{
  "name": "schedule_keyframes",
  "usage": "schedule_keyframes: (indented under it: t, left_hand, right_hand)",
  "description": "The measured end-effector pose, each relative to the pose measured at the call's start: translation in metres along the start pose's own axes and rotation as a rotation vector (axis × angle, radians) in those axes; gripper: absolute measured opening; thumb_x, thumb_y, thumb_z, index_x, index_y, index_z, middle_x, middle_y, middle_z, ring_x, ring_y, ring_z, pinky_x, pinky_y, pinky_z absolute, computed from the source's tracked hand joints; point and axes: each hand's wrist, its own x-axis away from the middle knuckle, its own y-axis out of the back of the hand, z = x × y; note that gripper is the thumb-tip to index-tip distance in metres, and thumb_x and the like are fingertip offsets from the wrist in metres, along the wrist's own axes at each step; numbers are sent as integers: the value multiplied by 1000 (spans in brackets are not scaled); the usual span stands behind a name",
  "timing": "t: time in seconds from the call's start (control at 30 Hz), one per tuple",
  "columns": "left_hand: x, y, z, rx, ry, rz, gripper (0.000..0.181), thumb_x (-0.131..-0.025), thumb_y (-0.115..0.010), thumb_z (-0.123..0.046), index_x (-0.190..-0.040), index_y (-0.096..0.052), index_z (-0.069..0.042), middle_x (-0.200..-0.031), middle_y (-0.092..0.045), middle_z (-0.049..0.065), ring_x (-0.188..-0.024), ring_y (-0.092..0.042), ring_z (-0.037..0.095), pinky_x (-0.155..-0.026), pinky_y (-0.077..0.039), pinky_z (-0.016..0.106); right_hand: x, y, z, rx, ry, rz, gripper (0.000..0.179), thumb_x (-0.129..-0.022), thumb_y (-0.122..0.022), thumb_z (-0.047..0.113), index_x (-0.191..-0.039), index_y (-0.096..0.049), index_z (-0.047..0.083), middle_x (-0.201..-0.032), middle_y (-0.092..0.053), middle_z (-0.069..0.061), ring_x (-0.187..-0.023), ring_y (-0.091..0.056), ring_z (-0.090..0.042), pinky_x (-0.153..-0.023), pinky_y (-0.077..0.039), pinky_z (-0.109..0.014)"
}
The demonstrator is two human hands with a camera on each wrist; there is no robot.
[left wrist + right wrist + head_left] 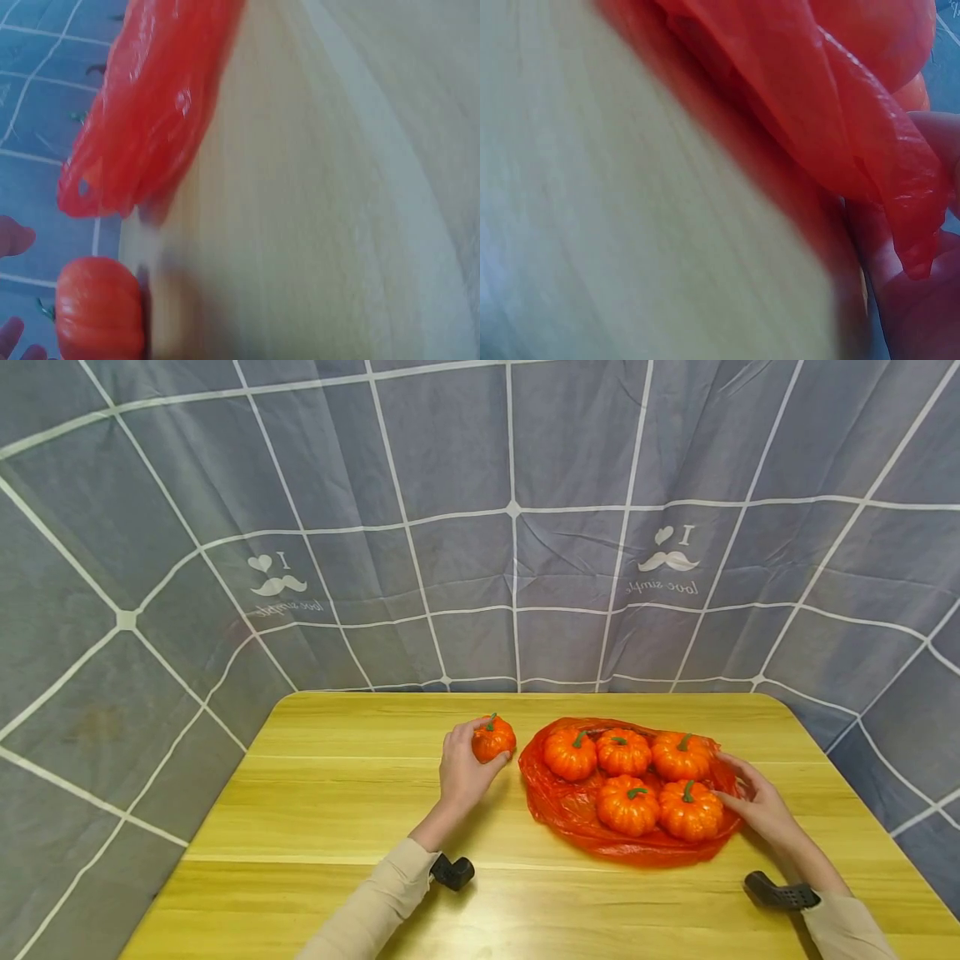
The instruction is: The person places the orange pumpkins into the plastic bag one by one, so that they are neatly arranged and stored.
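Note:
A small orange pumpkin (492,740) with a green stem stands on the table, left of a red plastic bag (558,827). My left hand (463,768) is around its near left side, fingers by the top and thumb towards the right. In the left wrist view, the thumb is apart from this pumpkin (100,309). Several similar pumpkins (627,806) sit in the spread-open bag. At the bag's right edge, my right hand (761,802) has its thumb and fingers spread beside the pumpkins. Red plastic (900,180) lies over part of that hand in the right wrist view.
The wooden table (315,827) has rounded far corners. A grey-blue curtain (450,568) with white lines hangs behind it and along both sides. Each wrist carries a black mount (452,871), low over the tabletop.

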Motion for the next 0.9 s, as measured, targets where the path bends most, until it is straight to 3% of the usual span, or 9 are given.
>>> schedule_keyframes:
  t: [0.27, 0.9]
  left_hand:
    - [-7, -4, 12, 49, 89, -1, 61, -69, -82, -20, -124, -59, -10, -125, -58, 11, -113, -47, 30, -91, -47, 49]
    - [-17, -11, 31, 148, 157, 99, 75, -68, -85, -22, -133, -51, -6, -133, -51, 19, -124, -43, 37, -102, -42, 53]
  right_hand:
    - [0, 0, 1, 31, -26, -12, 60, -83, -51, -23, -137, -46, 3, -125, -52, 25, -110, -51, 15, -86, -42, -1]
    - [0, -2, 1, -37, 5, 7, 60, -83, -49, -25, -136, -47, 3, -127, -54, 21, -110, -54, 11, -86, -44, -4]
